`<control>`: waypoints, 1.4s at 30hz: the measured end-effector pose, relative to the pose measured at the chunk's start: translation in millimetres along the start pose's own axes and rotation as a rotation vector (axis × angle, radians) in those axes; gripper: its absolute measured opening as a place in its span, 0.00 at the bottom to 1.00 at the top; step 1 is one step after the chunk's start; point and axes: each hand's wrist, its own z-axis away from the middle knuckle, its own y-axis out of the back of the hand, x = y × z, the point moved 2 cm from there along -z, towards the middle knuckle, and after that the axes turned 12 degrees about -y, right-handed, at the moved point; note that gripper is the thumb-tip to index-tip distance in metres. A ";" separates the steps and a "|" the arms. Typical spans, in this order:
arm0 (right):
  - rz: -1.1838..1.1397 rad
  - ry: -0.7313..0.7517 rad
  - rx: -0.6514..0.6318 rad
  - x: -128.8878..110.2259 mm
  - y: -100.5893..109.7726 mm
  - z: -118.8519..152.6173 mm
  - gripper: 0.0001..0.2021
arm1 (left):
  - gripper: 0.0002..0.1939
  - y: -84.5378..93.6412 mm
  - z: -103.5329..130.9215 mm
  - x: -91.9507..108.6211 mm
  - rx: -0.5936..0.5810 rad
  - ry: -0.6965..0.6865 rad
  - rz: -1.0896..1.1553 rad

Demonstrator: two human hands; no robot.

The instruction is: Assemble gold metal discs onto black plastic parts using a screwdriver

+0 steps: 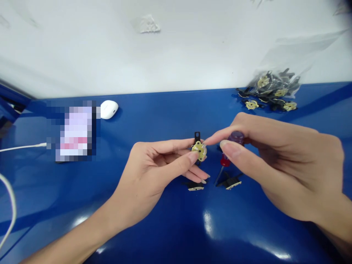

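Between thumb and fingers, my left hand pinches a small black part with a round brass-coloured plate facing up and a slotted black tab at its top. My right hand is closed around a screwdriver with a purple and red handle; its thin shaft points down and left. The right index fingertip touches or nearly touches the plate's upper right edge. Below the hands, two similar black parts lie on the blue table, one under my left fingers and another beside the screwdriver tip.
At the back right, a clear plastic bag holds several such parts, and more lie loose before it. On the left are a blurred-out phone with a white cable and a white earbud case. A white wall stands behind the table.
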 end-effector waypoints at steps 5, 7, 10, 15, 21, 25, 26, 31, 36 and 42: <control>0.014 0.002 0.014 -0.9 0.2 -0.4 0.09 | 0.07 -0.3 0.1 -0.4 0.005 0.019 0.015; 0.027 0.008 0.020 -0.9 0.3 0.1 0.09 | 0.07 -0.6 0.0 -0.4 0.003 0.025 0.022; 0.039 0.015 0.023 -0.5 0.0 0.7 0.09 | 0.07 -1.2 -0.2 -0.5 0.004 0.025 0.027; 0.038 0.028 0.029 -1.0 -0.7 0.3 0.09 | 0.07 -1.4 -0.2 -0.9 0.011 0.018 0.044; 0.028 0.035 0.032 -2.1 -1.9 -0.1 0.11 | 0.06 -2.0 -0.3 -1.6 0.010 0.016 0.065; 0.031 0.023 0.040 -2.2 -1.5 0.9 0.12 | 0.07 -2.4 -0.4 -1.4 0.030 0.013 0.074; 0.031 0.021 0.043 -2.1 -1.1 1.1 0.12 | 0.07 -2.4 -0.6 -1.0 0.037 0.012 0.076; 0.023 0.019 0.030 -1.9 -1.4 1.5 0.12 | 0.06 -1.9 -2.2 1.1 0.065 -0.004 0.079; 0.009 0.009 0.037 -3.2 -4.4 4.3 0.08 | 0.06 -1.6 -2.1 0.1 0.067 -0.006 0.097; -0.089 -0.192 0.132 -2.4 -1.1 7.5 0.16 | 0.05 -2.6 0.1 -0.2 0.100 -0.063 0.093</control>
